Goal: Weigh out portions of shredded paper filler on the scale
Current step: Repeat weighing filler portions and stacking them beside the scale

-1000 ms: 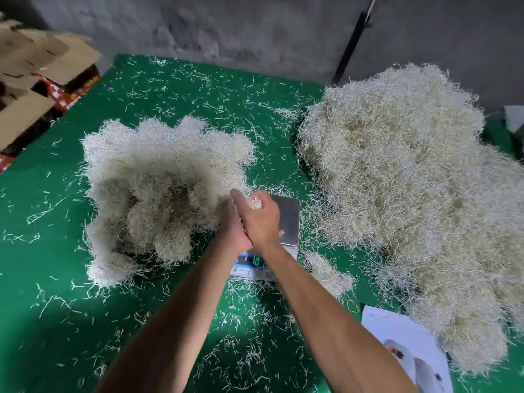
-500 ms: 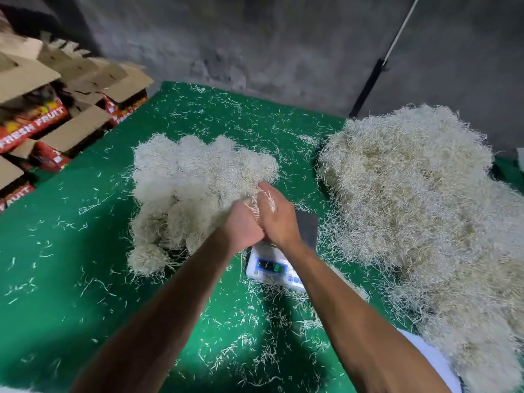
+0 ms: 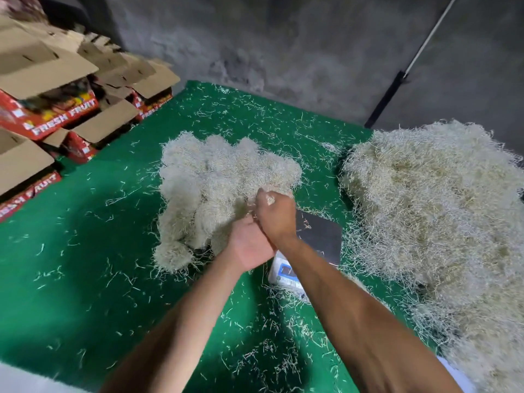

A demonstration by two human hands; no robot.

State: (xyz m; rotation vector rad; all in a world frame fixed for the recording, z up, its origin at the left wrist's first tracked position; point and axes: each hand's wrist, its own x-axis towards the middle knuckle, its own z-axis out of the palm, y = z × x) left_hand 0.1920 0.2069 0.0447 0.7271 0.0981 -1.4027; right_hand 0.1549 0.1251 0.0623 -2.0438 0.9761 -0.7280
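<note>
In the head view, a small wad of shredded paper (image 3: 268, 198) is gripped in the curled fingers of the right hand (image 3: 277, 217), with the left hand (image 3: 249, 245) closed against it just beside the one scale (image 3: 312, 245). Two heaps are counted on the green table (image 3: 85, 251): the clumped pile (image 3: 215, 182) and the large loose pile (image 3: 433, 211)

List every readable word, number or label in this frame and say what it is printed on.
"FRESH FRUIT": side of the upper red carton.
"FRUIT": lower red carton, its first word blurred.
"FR...": bottom red carton, rest blurred.
Scale display: mostly hidden by the right forearm, unreadable.
Far carton print: too blurred.
</note>
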